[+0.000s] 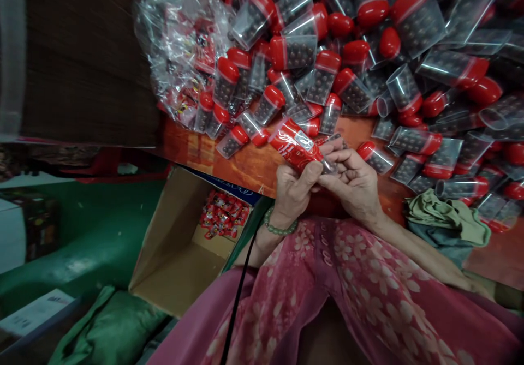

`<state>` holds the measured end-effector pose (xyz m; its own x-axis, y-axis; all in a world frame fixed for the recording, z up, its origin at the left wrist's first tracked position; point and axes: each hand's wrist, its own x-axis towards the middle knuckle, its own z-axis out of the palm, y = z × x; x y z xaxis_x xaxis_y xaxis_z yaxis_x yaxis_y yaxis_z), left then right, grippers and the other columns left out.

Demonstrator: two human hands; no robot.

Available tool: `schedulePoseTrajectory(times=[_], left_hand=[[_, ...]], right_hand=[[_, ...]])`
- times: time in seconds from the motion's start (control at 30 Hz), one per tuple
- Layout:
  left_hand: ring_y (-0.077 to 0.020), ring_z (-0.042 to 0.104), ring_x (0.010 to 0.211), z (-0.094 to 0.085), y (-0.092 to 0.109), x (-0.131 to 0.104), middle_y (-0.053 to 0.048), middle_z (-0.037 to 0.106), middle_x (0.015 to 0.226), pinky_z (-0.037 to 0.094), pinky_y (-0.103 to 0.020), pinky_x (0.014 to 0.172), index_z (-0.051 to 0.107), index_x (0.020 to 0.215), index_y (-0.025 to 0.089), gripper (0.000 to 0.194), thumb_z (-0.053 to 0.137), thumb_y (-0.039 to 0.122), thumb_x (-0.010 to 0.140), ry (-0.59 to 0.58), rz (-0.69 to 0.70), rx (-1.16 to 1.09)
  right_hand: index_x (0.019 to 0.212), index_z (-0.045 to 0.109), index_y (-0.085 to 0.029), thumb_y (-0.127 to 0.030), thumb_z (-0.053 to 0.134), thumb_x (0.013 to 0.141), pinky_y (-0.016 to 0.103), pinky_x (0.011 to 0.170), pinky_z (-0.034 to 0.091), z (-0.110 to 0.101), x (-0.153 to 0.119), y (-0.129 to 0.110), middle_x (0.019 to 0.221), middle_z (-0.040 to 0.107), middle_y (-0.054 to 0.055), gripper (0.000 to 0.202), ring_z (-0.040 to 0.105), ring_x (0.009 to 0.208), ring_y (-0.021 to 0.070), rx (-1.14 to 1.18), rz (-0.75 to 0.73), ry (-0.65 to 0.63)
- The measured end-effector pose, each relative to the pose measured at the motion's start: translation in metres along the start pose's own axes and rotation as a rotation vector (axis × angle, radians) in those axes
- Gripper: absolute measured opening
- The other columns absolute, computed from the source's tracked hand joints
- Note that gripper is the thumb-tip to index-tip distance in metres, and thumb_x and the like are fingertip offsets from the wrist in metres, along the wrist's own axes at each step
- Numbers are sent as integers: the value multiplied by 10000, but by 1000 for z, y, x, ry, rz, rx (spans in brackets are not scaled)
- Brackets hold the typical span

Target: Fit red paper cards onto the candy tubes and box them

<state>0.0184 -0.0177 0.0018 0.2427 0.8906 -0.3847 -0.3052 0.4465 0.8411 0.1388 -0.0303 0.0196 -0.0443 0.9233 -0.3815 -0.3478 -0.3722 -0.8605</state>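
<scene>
Above the table's near edge, both hands hold a red printed plastic wrapper [292, 144] with white lettering. My left hand [295, 187], wearing a green bead bracelet [280, 227], grips it from below with the thumb pressed on its lower end. At that same end, my right hand [356, 182] has its fingers closed on a clear piece [328, 166]; whether this is a container inside the wrapper, I cannot tell. Just beyond lie several clear plastic containers with red ends [270, 103], filled with small dark balls.
A heap of similar containers [327, 76] covers the orange-brown table [254, 171]. At the left back sits a clear plastic bag [184, 37] of red wrappers. Below the edge stands an open cardboard box [164, 245] holding red wrapped pieces [224, 212]. Folded green cloth [446, 217] lies at right.
</scene>
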Motion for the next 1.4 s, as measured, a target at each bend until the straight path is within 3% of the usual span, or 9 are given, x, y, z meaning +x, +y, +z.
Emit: schedulePoseTrajectory(times=[0.13, 0.33, 0.43, 0.57, 0.7, 0.83, 0.97, 1.2, 1.4], left_hand=[[-208, 727, 796, -1, 5, 3, -108, 790, 970, 495, -263, 498, 727, 1001, 214, 637, 615, 804, 791, 65, 32, 4], [-159, 713, 766, 2, -11, 5, -77, 795, 1017, 517, -252, 556, 732, 1072, 229, 539, 545, 710, 916, -37, 54, -45], [-157, 730, 826, 1, -10, 5, -76, 788, 1120, 550, -250, 618, 721, 1144, 240, 486, 559, 653, 944, -50, 63, -72], [-223, 746, 1040, 1, 5, 8, -96, 779, 1170, 609, -296, 771, 743, 1080, 209, 492, 611, 653, 913, -36, 1, -139], [-265, 703, 1209, 6, 12, 7, -78, 776, 1187, 602, -368, 961, 758, 1016, 203, 457, 637, 630, 908, -30, -36, -253], [-294, 661, 1286, 12, 4, 1, -69, 766, 1212, 558, -425, 1085, 754, 994, 208, 436, 668, 623, 891, -87, -50, -269], [-320, 650, 1297, 10, -3, -1, -80, 760, 1221, 554, -464, 1098, 746, 976, 205, 501, 655, 686, 865, -144, -68, -226], [-296, 632, 1313, -4, -7, -10, -93, 737, 1277, 527, -446, 1118, 740, 1024, 202, 463, 604, 633, 925, -172, 13, -145], [-280, 635, 1306, -11, -9, -18, -77, 746, 1252, 492, -447, 1152, 745, 1006, 218, 438, 589, 622, 939, -197, 65, -94]], right_hand=[[975, 595, -239, -414, 863, 751, 291, 652, 676, 1, 2, 1, 834, 792, -11, 391, 791, 704, 174, 91, 25, -30], [876, 544, -264, -378, 885, 725, 280, 575, 659, 2, 7, 3, 727, 765, -67, 389, 730, 551, 140, 100, -19, 39], [879, 540, -273, -407, 900, 706, 302, 629, 673, 0, 7, 2, 818, 781, -47, 421, 738, 609, 143, 23, -28, 38], [1017, 599, -256, -406, 873, 758, 294, 752, 678, -5, 5, 4, 896, 786, -20, 406, 771, 730, 138, -14, -60, -39], [1092, 617, -241, -316, 813, 850, 251, 779, 660, -10, 2, 9, 909, 795, -12, 321, 792, 811, 126, -5, -157, -40], [906, 607, -247, -246, 886, 761, 200, 681, 634, -13, 2, 12, 804, 761, -55, 314, 762, 712, 105, -100, -262, 30], [833, 594, -244, -241, 887, 755, 169, 588, 592, -15, 4, 12, 742, 723, -74, 303, 704, 600, 78, -147, -326, 42], [784, 611, -223, -214, 854, 786, 151, 528, 549, -10, 7, 14, 847, 746, -35, 243, 667, 577, 65, -313, -546, 11], [781, 593, -219, -261, 814, 840, 166, 483, 498, -14, 6, 21, 767, 747, -23, 234, 635, 530, 76, -559, -737, 27]])
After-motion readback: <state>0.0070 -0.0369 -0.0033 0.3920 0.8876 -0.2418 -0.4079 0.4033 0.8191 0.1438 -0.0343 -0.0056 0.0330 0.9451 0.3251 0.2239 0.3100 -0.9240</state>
